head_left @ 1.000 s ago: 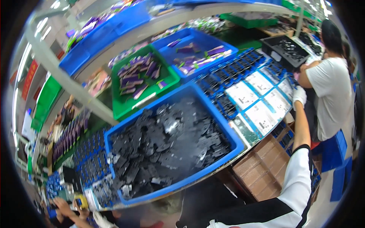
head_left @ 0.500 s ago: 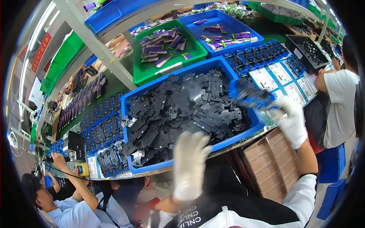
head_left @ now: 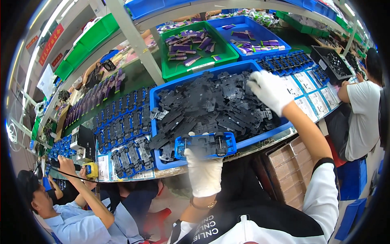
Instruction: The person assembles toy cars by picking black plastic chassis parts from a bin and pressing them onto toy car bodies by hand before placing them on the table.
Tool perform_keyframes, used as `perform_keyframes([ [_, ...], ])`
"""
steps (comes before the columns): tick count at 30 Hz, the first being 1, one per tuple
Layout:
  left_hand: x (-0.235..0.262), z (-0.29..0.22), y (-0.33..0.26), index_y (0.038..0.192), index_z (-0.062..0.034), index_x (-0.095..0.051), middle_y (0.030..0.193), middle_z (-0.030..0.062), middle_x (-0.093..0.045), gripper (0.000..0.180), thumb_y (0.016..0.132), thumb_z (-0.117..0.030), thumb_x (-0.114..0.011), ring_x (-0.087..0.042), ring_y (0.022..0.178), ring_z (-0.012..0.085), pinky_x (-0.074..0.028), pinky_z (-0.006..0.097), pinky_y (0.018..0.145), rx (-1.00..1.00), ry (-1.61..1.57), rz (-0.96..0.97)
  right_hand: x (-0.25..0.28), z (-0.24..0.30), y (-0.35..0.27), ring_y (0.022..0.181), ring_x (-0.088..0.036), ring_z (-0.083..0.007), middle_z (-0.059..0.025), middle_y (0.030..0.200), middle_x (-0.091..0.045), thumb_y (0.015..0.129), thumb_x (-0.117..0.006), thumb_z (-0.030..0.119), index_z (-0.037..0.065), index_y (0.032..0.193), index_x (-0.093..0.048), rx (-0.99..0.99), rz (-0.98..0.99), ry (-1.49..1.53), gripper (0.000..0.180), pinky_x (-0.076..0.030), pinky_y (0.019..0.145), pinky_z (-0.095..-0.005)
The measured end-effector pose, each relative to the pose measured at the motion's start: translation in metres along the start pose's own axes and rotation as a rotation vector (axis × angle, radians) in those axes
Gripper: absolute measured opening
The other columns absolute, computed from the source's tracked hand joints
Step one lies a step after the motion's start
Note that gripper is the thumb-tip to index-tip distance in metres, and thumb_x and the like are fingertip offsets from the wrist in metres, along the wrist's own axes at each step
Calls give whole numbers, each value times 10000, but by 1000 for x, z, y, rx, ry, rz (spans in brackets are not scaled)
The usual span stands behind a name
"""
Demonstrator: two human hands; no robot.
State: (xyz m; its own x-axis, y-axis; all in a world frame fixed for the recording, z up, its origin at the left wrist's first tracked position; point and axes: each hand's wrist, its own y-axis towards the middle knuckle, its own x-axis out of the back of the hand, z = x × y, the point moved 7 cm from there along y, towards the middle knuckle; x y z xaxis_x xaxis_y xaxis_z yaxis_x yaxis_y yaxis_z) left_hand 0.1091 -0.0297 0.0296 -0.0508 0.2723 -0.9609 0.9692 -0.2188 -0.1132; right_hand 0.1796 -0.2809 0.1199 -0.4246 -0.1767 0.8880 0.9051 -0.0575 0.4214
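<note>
My left hand [head_left: 205, 173], in a white glove, holds a blue toy car body [head_left: 177, 148] with dark insides and black wheels on axles. The car body lies level at the near edge of a big blue bin [head_left: 243, 143]. That bin is heaped with flat black plastic plates [head_left: 199, 99]. Over its far right part is my right hand [head_left: 271, 91], also gloved in white. Its fingers are bent and apart, close to the plates, with nothing visible in them.
Rows of blue-and-black car bodies [head_left: 124, 126] stand to the left, more [head_left: 284, 63] at the far right. Behind the bin sit a green tray [head_left: 172, 73] and a blue tray [head_left: 221, 30] of purple parts. A brown divided tray [head_left: 290, 173] lies near right. Co-workers sit on both sides.
The blue toy car body has passed from my right hand to my left. My right hand has moved up and left over the bin. The whole view has shifted somewhat.
</note>
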Motion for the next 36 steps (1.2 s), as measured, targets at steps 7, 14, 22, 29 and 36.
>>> perform_keyframes([
  [7,6,-6,-4,1260,-110,-535,1183,120,-596,573,856,-502,-638,-537,1143,312,-384,563,1048,159,-33,10,-53,-18,35,1131,-549,-256,-61,1167,-593,717,-627,15,134,1239,-539,529,277,-304,542,-466,888,-391],
  [14,-2,-14,-6,1268,-129,-498,1146,112,-593,597,867,-565,-576,-560,1107,312,-416,575,1026,150,90,45,-39,4,30,1095,-552,-332,-161,1125,-573,658,-672,30,35,1116,-554,510,413,-192,472,-440,957,-401],
  [22,-1,-12,2,1259,-134,-497,1113,108,-587,766,783,-732,-533,-568,1047,311,-439,570,992,101,73,62,33,22,-16,1020,-579,-342,-170,1098,-600,793,-656,221,37,1225,-546,230,-86,184,482,-446,915,-388],
  [29,19,-11,7,1343,-147,-439,1239,81,-555,844,770,-763,-494,-555,1139,256,-443,445,1023,-116,153,-39,48,140,-88,928,-601,-333,-171,1013,-589,638,-768,194,50,1142,-596,219,4,450,552,-502,799,-395],
  [36,7,-2,6,1299,-61,-458,1152,110,-576,996,665,-824,-554,-559,1104,237,-472,382,959,-178,199,24,39,164,-92,892,-605,-328,-153,1021,-572,630,-793,153,48,1135,-590,229,108,418,554,-510,743,-393],
])
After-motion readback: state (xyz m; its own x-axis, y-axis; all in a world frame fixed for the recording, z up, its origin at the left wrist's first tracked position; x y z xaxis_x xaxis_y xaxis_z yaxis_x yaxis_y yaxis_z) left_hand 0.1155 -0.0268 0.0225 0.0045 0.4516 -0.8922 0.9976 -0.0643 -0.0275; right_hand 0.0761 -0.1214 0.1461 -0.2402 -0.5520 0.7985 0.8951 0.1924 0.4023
